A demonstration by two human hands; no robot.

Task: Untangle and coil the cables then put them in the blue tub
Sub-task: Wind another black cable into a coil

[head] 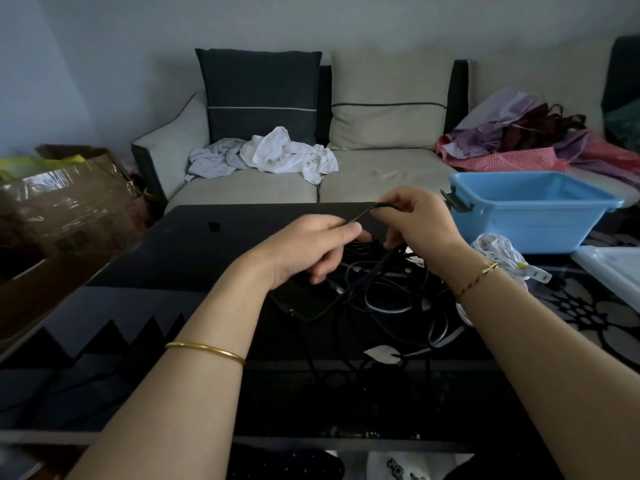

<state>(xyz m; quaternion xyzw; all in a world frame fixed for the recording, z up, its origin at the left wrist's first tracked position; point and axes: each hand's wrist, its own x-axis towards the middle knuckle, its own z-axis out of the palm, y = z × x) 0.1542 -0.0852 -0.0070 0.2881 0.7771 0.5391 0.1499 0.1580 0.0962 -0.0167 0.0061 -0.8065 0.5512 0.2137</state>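
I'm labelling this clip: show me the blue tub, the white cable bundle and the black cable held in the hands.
blue tub [519, 230], head view, on its near wall.
white cable bundle [498, 249], head view, on its coiled loops.
black cable [362, 213], head view, on the raised stretch.

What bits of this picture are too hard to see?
Head view only:
- Black cables blend into the dark table; their number cannot be counted.
- White cable: partly behind the wrist of the right hand.
- White plastic piece: cut off by the right edge.
- Left hand covers part of the cable it pinches.
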